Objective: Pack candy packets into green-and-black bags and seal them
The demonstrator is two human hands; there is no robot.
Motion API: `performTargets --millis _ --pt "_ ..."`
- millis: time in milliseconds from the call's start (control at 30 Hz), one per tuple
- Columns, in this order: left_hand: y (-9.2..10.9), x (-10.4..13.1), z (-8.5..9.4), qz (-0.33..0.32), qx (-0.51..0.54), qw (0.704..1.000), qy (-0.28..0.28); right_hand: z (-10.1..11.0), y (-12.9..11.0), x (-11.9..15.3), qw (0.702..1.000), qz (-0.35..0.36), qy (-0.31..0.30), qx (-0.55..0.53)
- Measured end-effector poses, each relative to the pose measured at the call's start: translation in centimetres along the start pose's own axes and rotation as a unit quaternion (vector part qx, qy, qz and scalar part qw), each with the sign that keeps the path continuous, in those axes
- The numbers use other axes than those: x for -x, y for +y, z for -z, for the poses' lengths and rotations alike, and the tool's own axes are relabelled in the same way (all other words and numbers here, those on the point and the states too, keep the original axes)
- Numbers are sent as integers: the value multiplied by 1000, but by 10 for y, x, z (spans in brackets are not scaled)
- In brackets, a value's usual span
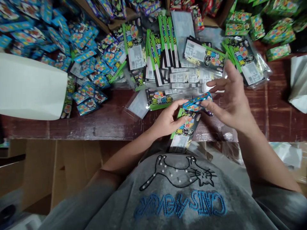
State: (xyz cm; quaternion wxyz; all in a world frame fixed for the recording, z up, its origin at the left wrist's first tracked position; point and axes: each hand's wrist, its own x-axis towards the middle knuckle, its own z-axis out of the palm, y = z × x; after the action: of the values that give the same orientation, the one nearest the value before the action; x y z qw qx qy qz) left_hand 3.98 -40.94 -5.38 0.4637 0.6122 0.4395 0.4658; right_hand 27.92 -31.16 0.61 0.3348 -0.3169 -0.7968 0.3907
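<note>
Near the table's front edge my left hand (169, 120) holds a black and green printed packet (185, 129), its thumb over the front. A small blue candy box (195, 103) lies across the packet's upper end, against my left fingertips. Just right of it is my right hand (230, 99), fingers spread, its thumb at the box's right end. A purple item (209, 110) shows partly beneath that thumb. A white round piece (206, 87) is by the right fingertips; whether it is on a finger is unclear.
Blue candy boxes (88, 65) are heaped at the left beside a white container (33, 86). Black and green packets (135, 44) cover the middle back. Green boxes (279, 32) lie at the back right, red ones (196, 16) in a carton behind. White paper (299, 83) is at the right edge.
</note>
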Motion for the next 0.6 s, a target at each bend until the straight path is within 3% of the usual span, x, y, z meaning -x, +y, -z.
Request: performTargets --millis 100,167,267,333,433,600 --pt "-2 4 -1 9 5 1000 3 16 -14 -10 997 19 -61 40" --pt "-4 7 -3 19 27 999 20 13 -17 -12 999 22 -19 19" --pt "-5 13 -6 34 61 997 45 -9 -11 -4 996 11 90 -11" --pt "-3 16 -7 56 84 993 63 -24 -3 9 995 0 95 -3" --pt "0 22 -10 93 115 986 75 -31 5 26 999 -8 49 15" --pt "4 29 -15 113 125 982 82 -12 1 29 993 10 -82 79"
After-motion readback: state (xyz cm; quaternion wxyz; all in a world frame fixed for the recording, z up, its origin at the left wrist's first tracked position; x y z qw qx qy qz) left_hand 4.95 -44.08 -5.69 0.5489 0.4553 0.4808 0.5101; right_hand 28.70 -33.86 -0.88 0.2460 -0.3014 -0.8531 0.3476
